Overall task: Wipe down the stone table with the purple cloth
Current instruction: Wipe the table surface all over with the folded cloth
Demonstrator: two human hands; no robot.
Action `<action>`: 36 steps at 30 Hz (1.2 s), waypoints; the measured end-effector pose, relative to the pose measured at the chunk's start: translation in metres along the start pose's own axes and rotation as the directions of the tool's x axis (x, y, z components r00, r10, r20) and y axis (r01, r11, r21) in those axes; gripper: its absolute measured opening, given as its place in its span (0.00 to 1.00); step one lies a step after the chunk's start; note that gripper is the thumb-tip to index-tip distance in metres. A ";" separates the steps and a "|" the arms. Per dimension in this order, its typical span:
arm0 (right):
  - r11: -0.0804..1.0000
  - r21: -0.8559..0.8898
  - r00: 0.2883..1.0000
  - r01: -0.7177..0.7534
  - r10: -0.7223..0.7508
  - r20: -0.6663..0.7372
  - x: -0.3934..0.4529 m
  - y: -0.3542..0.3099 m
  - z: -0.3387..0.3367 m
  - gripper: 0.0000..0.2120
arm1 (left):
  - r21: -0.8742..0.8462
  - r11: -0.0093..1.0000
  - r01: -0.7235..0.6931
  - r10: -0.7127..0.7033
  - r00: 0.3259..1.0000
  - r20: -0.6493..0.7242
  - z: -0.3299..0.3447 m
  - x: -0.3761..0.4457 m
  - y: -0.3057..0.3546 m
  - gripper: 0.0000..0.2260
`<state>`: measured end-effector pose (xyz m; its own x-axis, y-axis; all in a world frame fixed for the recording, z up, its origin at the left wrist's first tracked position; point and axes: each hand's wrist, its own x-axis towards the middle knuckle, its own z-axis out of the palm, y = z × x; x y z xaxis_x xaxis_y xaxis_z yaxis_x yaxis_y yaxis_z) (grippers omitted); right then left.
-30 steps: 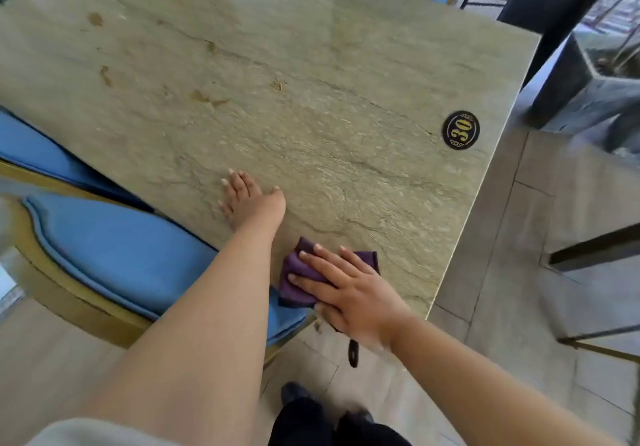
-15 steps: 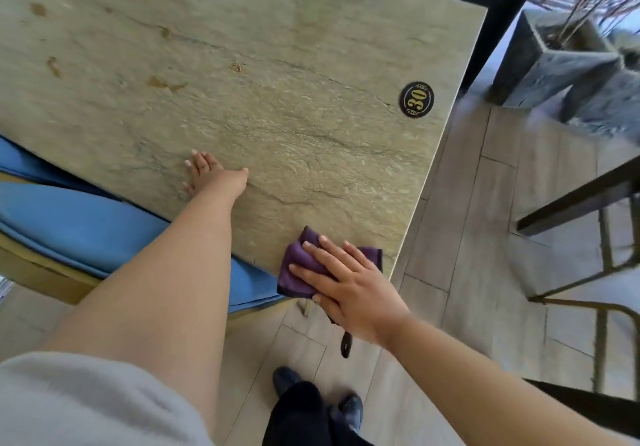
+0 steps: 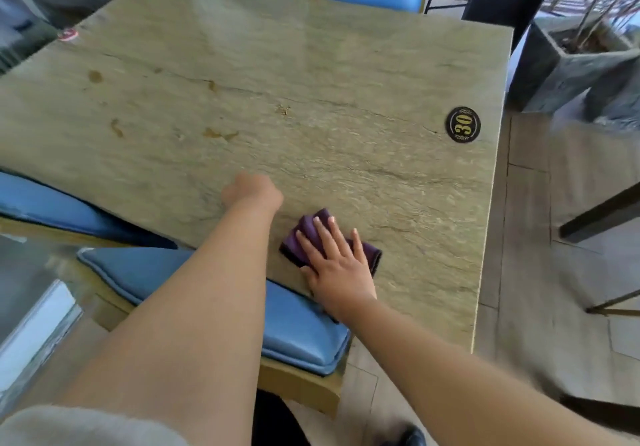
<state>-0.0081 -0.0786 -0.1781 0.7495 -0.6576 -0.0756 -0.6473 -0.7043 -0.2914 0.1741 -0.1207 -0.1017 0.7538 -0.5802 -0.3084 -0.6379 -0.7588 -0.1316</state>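
Stone table [image 3: 346, 65] w/ brown stains [image 3: 221, 133] unwiped: right hand [image 3: 337, 265], flat on purple cloth [image 3: 304, 234], has slid inward off near edge; left hand [image 3: 252, 191] now looks fisted, so wiping's barely begun

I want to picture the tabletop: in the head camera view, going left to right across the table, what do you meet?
Red sticker → brown stains → left hand → purple cloth under right hand → number 30 badge.

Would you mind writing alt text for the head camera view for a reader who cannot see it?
A person's right hand presses a folded purple cloth flat on a greenish stone table near its front edge, while the left hand rests on the stone beside it. Brown stains mark the surface, blue chairs surround it, and a round "30" badge sits near the right edge.
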 end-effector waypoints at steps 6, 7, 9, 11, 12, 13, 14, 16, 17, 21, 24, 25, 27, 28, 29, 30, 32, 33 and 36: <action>0.943 -0.093 0.946 0.320 -0.313 0.078 0.079 0.004 -0.001 0.24 | 0.005 0.891 -0.455 0.451 0.885 0.115 -0.015 0.083 -0.044 0.24; 0.978 -0.089 0.982 0.191 -0.189 0.023 0.093 0.012 -0.006 0.24 | -0.006 0.850 -0.526 0.520 0.838 0.166 -0.012 0.098 -0.051 0.28; 0.983 -0.042 0.982 -0.179 0.176 -0.062 0.120 0.021 -0.013 0.24 | -0.047 0.783 -0.620 0.612 0.757 0.228 -0.004 0.123 -0.069 0.33; 0.872 0.030 0.869 -0.489 0.489 -0.078 0.143 0.015 -0.017 0.25 | -0.084 0.731 -0.678 0.677 0.704 0.211 0.006 0.140 -0.085 0.34; 0.818 0.054 0.815 -0.573 0.575 -0.071 0.152 0.005 -0.018 0.26 | -0.092 0.707 -0.701 0.704 0.687 0.182 0.010 0.146 -0.093 0.33; 0.789 0.060 0.787 -0.612 0.615 -0.056 0.159 -0.007 -0.018 0.27 | -0.101 0.684 -0.722 0.729 0.671 0.140 0.015 0.151 -0.099 0.33; 0.797 0.048 0.796 -0.602 0.604 -0.042 0.163 -0.022 -0.015 0.27 | -0.110 0.660 -0.743 0.751 0.655 0.088 0.020 0.156 -0.104 0.32; 0.911 -0.001 0.910 -0.413 0.412 -0.029 0.161 -0.052 -0.005 0.28 | -0.128 0.632 -0.765 0.769 0.639 -0.019 0.027 0.164 -0.108 0.31; 0.966 -0.025 0.966 -0.258 0.257 -0.028 0.156 -0.064 0.000 0.27 | -0.126 0.629 -0.767 0.766 0.639 -0.063 0.030 0.168 -0.108 0.31; 0.985 -0.090 0.989 0.150 -0.150 0.014 0.142 -0.064 0.011 0.24 | -0.086 0.671 -0.736 0.719 0.675 -0.167 0.045 0.173 -0.102 0.28; 0.996 -0.082 0.998 -0.032 0.027 -0.062 0.163 -0.046 0.006 0.24 | -0.085 0.683 -0.725 0.676 0.672 -0.301 0.054 0.169 -0.103 0.28; 0.987 -0.066 0.986 -0.147 0.140 -0.093 0.175 -0.041 0.003 0.24 | -0.094 0.678 -0.729 0.671 0.666 -0.326 0.055 0.169 -0.103 0.29; 0.938 -0.029 0.933 -0.344 0.339 -0.123 0.201 -0.032 -0.004 0.24 | -0.111 0.669 -0.735 0.671 0.661 -0.336 0.055 0.170 -0.103 0.29; 0.913 -0.015 0.906 -0.408 0.403 -0.128 0.214 -0.028 -0.007 0.25 | -0.111 0.669 -0.734 0.671 0.662 -0.334 0.055 0.171 -0.103 0.28; 0.893 -0.005 0.886 -0.451 0.446 -0.128 0.227 -0.024 -0.010 0.25 | -0.105 0.673 -0.732 0.668 0.663 -0.338 0.054 0.171 -0.103 0.28; 0.879 0.003 0.872 -0.476 0.473 -0.125 0.239 -0.021 -0.013 0.25 | -0.101 0.677 -0.729 0.665 0.664 -0.342 0.053 0.171 -0.103 0.28; 0.870 0.013 0.863 -0.493 0.490 -0.124 0.255 -0.017 -0.015 0.25 | -0.101 0.683 -0.723 0.664 0.672 -0.328 0.053 0.170 -0.103 0.28; 0.872 0.008 0.864 -0.489 0.486 -0.131 0.261 -0.016 -0.016 0.26 | -0.099 0.688 -0.719 0.661 0.677 -0.324 0.053 0.170 -0.103 0.28; 0.879 -0.004 0.873 -0.477 0.474 -0.115 0.261 -0.017 -0.018 0.26 | -0.088 0.689 -0.720 0.665 0.675 -0.319 0.053 0.168 -0.105 0.28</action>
<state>0.1959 -0.2425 -0.1761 0.3321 -0.9385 -0.0948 -0.9271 -0.3063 -0.2158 0.3592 -0.1232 -0.1895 0.1353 -0.9908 0.0048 -0.9679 -0.1311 0.2142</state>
